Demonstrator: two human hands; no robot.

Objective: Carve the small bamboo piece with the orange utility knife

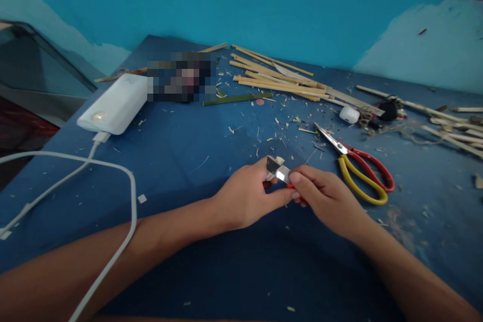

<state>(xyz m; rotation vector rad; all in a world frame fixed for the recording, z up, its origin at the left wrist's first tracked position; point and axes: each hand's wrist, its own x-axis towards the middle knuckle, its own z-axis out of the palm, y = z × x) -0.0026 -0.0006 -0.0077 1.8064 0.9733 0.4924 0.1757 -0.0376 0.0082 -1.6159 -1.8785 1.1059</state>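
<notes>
I saw the right hand [332,195] pinching the blade [282,174], couldn't tell the left hand [243,195]'s grip, and wanted the edge angled clear of both.

no text, number or brand that I can read, a round spot [98,116] on the power bank [119,100] near one end, too blurred for me to tell as sign or lettering
</notes>
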